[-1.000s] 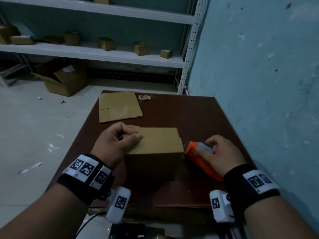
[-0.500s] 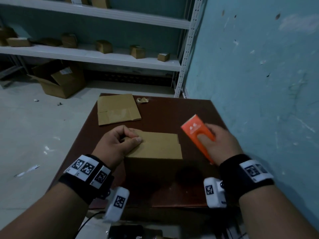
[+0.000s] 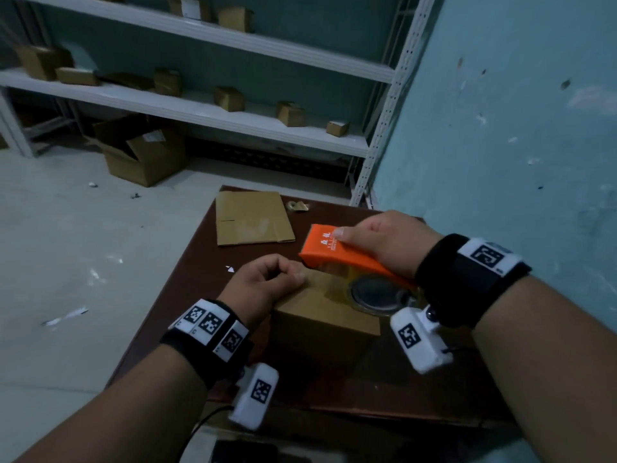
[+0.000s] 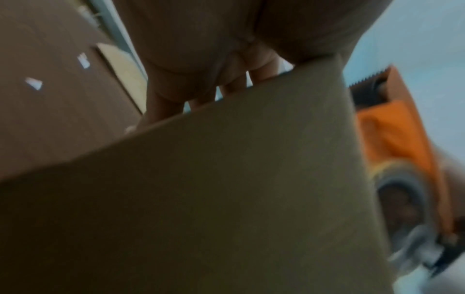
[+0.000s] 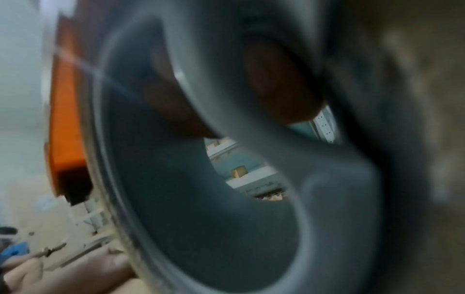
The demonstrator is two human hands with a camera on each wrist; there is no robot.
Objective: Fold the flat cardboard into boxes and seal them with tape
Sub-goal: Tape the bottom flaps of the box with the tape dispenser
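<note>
A folded cardboard box [image 3: 320, 319] stands on the dark brown table [image 3: 410, 379]. My left hand [image 3: 263, 279] holds its upper left corner, thumb on the top flap and fingers curled beside it; the left wrist view shows these fingers [image 4: 201, 89] behind the box's [image 4: 226, 179] edge. My right hand [image 3: 384, 242] grips an orange tape dispenser [image 3: 334, 252] from above, its front end low over the box top and its tape roll [image 3: 377, 295] over the right edge. The right wrist view is filled by the blurred grey roll core [image 5: 201, 179].
A flat cardboard sheet [image 3: 250, 222] lies at the table's far left, with a crumpled tape scrap [image 3: 298, 206] next to it. A blue wall [image 3: 517, 128] runs close along the right. White shelves [image 3: 233, 118] with small boxes and an open carton [image 3: 143, 152] on the floor lie beyond.
My right hand lifted the orange dispenser off the table to the right of the box and swung it over the box top. My left hand stayed on the box corner.
</note>
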